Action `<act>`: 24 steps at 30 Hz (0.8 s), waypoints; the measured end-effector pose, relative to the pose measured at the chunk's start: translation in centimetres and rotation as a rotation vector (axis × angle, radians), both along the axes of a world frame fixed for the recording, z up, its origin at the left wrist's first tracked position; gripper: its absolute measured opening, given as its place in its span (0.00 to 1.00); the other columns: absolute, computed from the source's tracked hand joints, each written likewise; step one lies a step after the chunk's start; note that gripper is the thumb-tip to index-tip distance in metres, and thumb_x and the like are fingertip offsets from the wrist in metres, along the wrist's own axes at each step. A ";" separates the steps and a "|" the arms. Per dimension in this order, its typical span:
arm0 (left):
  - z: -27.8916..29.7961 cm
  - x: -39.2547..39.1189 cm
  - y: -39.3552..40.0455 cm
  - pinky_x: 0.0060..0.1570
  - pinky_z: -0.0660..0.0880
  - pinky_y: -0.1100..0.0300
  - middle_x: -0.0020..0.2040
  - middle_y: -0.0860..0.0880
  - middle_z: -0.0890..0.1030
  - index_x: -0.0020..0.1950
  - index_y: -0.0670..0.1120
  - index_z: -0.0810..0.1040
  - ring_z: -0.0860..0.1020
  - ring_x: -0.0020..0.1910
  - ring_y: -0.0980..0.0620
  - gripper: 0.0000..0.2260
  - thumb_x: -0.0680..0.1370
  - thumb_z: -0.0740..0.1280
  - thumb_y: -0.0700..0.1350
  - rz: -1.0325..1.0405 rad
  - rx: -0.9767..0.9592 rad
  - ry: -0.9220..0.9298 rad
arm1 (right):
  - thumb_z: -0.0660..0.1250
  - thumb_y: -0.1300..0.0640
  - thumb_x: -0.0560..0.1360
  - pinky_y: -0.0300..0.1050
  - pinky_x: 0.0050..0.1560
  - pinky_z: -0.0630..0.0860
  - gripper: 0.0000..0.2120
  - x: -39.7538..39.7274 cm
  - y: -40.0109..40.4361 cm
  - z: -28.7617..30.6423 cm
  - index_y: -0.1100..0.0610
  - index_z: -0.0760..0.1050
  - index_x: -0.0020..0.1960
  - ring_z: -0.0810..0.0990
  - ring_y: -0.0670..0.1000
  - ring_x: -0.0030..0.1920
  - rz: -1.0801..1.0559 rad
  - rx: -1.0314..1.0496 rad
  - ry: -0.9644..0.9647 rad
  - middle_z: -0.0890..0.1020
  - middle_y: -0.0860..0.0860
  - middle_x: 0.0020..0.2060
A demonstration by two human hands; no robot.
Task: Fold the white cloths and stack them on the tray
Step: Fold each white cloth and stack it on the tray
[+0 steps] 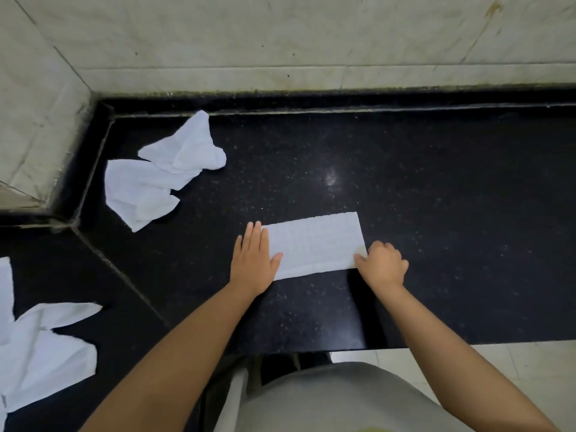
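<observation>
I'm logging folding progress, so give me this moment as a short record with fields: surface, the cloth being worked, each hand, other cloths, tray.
surface: black speckled counter against a pale tiled wall
cloth in work: folded cloth, a flat rectangle on the counter
left hand: fingers straight, resting flat on the cloth's left end
right hand: fingers curled, pinching the cloth's near right corner
other cloths: crumpled cloths near the back left corner; loose cloths at the left edge
tray: none in view
</observation>
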State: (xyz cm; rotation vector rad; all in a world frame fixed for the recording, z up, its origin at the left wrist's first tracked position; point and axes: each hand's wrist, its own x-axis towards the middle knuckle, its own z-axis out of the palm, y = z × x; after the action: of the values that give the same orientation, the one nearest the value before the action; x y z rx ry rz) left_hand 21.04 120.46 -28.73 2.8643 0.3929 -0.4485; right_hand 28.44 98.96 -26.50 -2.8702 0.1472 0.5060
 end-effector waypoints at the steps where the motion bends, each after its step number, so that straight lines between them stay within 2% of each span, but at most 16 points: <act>1: -0.5 -0.1 -0.2 0.75 0.43 0.51 0.78 0.45 0.43 0.76 0.41 0.44 0.42 0.77 0.47 0.30 0.81 0.49 0.55 0.024 0.011 0.020 | 0.62 0.53 0.76 0.51 0.58 0.67 0.14 0.1 0.3 -0.1 0.63 0.73 0.55 0.73 0.60 0.58 -0.013 -0.008 0.017 0.76 0.60 0.57; 5: -1.2 -0.2 -0.2 0.75 0.41 0.51 0.78 0.46 0.41 0.76 0.41 0.41 0.41 0.77 0.48 0.31 0.81 0.48 0.57 0.043 0.030 0.038 | 0.62 0.56 0.76 0.50 0.57 0.67 0.11 0.5 0.9 0.2 0.63 0.75 0.52 0.74 0.59 0.56 -0.063 -0.022 0.063 0.77 0.60 0.55; 9: -1.0 -0.1 -0.1 0.75 0.41 0.52 0.78 0.46 0.41 0.76 0.41 0.41 0.40 0.77 0.48 0.31 0.81 0.47 0.57 0.040 0.015 0.038 | 0.61 0.59 0.76 0.50 0.57 0.67 0.11 0.0 1.6 0.3 0.63 0.71 0.55 0.75 0.60 0.55 -0.040 -0.044 0.025 0.77 0.60 0.54; 12: -1.2 -0.2 -0.2 0.75 0.40 0.52 0.78 0.46 0.40 0.76 0.42 0.41 0.40 0.77 0.48 0.30 0.81 0.47 0.57 0.041 0.019 0.049 | 0.61 0.62 0.75 0.52 0.59 0.68 0.12 0.4 1.9 0.6 0.64 0.69 0.57 0.75 0.60 0.57 -0.118 -0.010 0.094 0.77 0.60 0.56; 14: -1.2 -0.2 -0.2 0.75 0.40 0.51 0.78 0.46 0.40 0.76 0.42 0.40 0.39 0.77 0.49 0.30 0.81 0.47 0.57 0.045 0.018 0.047 | 0.61 0.64 0.74 0.51 0.58 0.70 0.09 0.7 2.0 0.8 0.64 0.72 0.54 0.76 0.60 0.56 -0.138 0.008 0.136 0.78 0.60 0.55; 16: -1.0 -0.1 -0.2 0.75 0.39 0.51 0.78 0.46 0.40 0.76 0.42 0.40 0.39 0.77 0.49 0.30 0.81 0.47 0.56 0.044 0.013 0.049 | 0.60 0.65 0.73 0.51 0.57 0.70 0.03 0.9 2.1 1.0 0.61 0.72 0.43 0.76 0.60 0.55 -0.145 0.010 0.155 0.79 0.59 0.54; 18: -1.0 -0.2 -0.1 0.75 0.39 0.52 0.78 0.46 0.40 0.76 0.42 0.40 0.39 0.77 0.49 0.30 0.81 0.47 0.56 0.044 0.018 0.048 | 0.61 0.65 0.72 0.50 0.56 0.70 0.07 0.9 2.2 1.0 0.58 0.68 0.35 0.76 0.59 0.54 -0.129 -0.004 0.152 0.79 0.58 0.52; 21: -0.9 -0.3 -0.1 0.74 0.38 0.51 0.78 0.46 0.39 0.76 0.42 0.39 0.39 0.76 0.49 0.30 0.81 0.46 0.57 0.047 0.027 0.044 | 0.61 0.63 0.71 0.47 0.49 0.65 0.09 0.9 2.2 0.9 0.57 0.66 0.33 0.75 0.56 0.48 -0.090 -0.006 0.090 0.77 0.56 0.45; 24: -0.8 -0.3 -0.2 0.74 0.38 0.51 0.77 0.46 0.39 0.76 0.42 0.39 0.38 0.76 0.49 0.30 0.81 0.46 0.56 0.051 0.008 0.045 | 0.61 0.65 0.70 0.45 0.46 0.62 0.11 0.9 2.3 1.4 0.56 0.63 0.33 0.71 0.54 0.40 -0.120 0.200 0.036 0.72 0.51 0.34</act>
State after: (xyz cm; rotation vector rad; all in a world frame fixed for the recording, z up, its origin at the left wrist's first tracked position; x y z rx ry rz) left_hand 20.75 120.28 -29.49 2.8491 0.4756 -0.5046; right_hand 29.29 101.22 -25.09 -2.6400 0.2583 0.5179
